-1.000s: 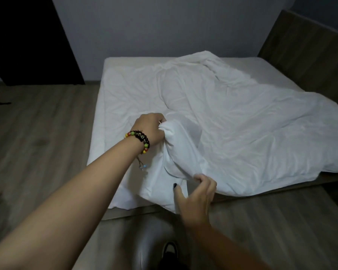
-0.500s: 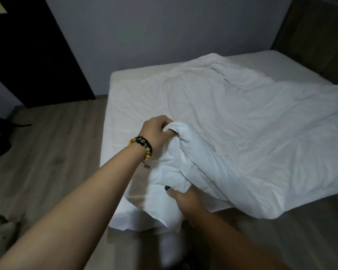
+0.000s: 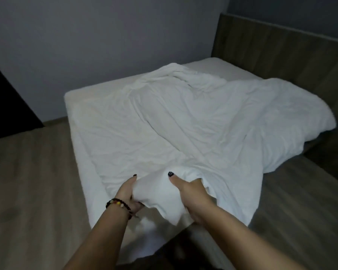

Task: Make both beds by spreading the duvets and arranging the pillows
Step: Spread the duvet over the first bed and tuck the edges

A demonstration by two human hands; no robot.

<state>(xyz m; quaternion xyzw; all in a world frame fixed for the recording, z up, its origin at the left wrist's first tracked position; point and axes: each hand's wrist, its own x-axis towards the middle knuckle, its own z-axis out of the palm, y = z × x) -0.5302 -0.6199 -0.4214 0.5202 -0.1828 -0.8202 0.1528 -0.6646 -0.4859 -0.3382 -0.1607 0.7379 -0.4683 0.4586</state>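
A crumpled white duvet [image 3: 213, 117] lies across a low bed with a white mattress [image 3: 82, 106]. Its right part hangs over the bed's right side toward the floor. At the bed's near corner my left hand [image 3: 128, 193], with a beaded bracelet on the wrist, grips a bunched corner of the duvet from the left. My right hand [image 3: 189, 190] grips the same bunch from the right, thumb on top. No pillow is in view.
A wooden headboard panel [image 3: 281, 47] runs along the right wall. A grey wall stands behind the bed, with a dark doorway [image 3: 6, 106] at the left. Wood floor [image 3: 27, 182] lies left of the bed and at the lower right.
Both hands have drawn the duvet corner toward me to the bed's near corner. My right hand now grips the bunch from above. The view has swung to the right.
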